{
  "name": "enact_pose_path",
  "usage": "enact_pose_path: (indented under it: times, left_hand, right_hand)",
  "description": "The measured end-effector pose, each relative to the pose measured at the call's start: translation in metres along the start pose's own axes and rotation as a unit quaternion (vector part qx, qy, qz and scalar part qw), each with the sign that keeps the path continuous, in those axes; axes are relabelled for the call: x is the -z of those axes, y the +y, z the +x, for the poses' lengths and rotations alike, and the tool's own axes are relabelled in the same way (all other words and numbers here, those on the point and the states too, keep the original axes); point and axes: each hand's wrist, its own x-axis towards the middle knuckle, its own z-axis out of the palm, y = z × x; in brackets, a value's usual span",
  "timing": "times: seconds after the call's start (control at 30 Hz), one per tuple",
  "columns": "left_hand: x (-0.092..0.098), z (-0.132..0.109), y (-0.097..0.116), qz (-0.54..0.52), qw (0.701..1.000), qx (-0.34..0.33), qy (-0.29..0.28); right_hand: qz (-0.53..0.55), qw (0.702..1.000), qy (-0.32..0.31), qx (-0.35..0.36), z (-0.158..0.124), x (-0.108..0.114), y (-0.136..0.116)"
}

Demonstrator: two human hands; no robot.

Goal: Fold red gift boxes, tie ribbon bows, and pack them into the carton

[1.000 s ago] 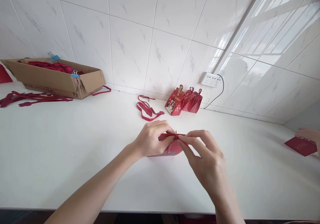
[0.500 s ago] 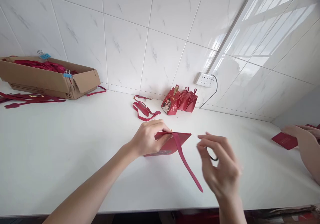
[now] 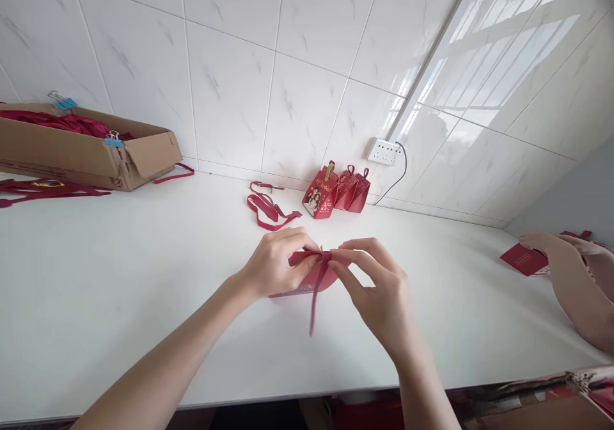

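Note:
In the middle of the table stands a red paper gift box (image 3: 307,283), its top edge pinched by my left hand (image 3: 275,262). A dark red ribbon (image 3: 315,302) comes over that top edge and hangs down the near side. My right hand (image 3: 377,276) is closed at the right part of the same edge, thumb and fingers pinching the box top beside the ribbon. A small gold-coloured bit pokes up between the two hands. The fingers hide most of the box's upper part.
Finished-looking red gift boxes (image 3: 320,193) stand by the wall, with loose ribbons (image 3: 268,209) left of them. A cardboard box (image 3: 144,158) of red ribbons sits at far left. A power strip (image 3: 384,151) is on the wall. At right, another person's hands (image 3: 551,251) hold a red box.
My right hand has moved left from open space to the top edge of the gift box. The ribbon's tail has swung left and now hangs nearly straight down.

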Motion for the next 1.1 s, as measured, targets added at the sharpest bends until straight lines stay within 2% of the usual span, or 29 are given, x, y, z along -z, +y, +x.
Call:
enact_pose_path:
  times: [0.13,0.3,0.53,0.7,0.83,0.93,1.03,1.1]
  left_hand:
    - [0.000,0.001,0.001,-0.004,1.000,0.001,0.000]
    - [-0.001,0.001,0.001,-0.004,1.000,0.003,0.007]
    - [-0.001,0.001,0.001,-0.009,1.000,-0.002,0.004]
    - [-0.001,0.001,0.001,-0.004,1.000,-0.005,0.001]
    - [-0.001,0.001,0.001,0.001,1.000,-0.012,0.005]
    - [-0.001,0.001,0.001,-0.001,1.000,-0.013,0.008]
    - [-0.001,0.001,0.000,-0.005,1.000,-0.016,0.009]
    - [-0.001,0.001,-0.001,-0.002,1.000,-0.017,0.008]
  right_hand:
    - [-0.066,0.996,0.009,0.054,-0.001,-0.002,0.000]
    - [-0.159,0.978,0.033,0.129,-0.001,-0.003,-0.007]
    - [-0.190,0.973,0.070,0.113,-0.003,-0.009,-0.013]
    - [-0.146,0.984,0.075,0.075,-0.003,-0.011,-0.012]
    - [-0.090,0.990,0.095,0.051,-0.006,-0.003,-0.009]
    - [-0.054,0.990,0.126,-0.017,-0.009,0.010,0.004]
    - [-0.115,0.978,0.131,-0.114,-0.010,0.023,0.024]
    - [-0.162,0.974,0.097,-0.124,-0.009,0.028,0.032]
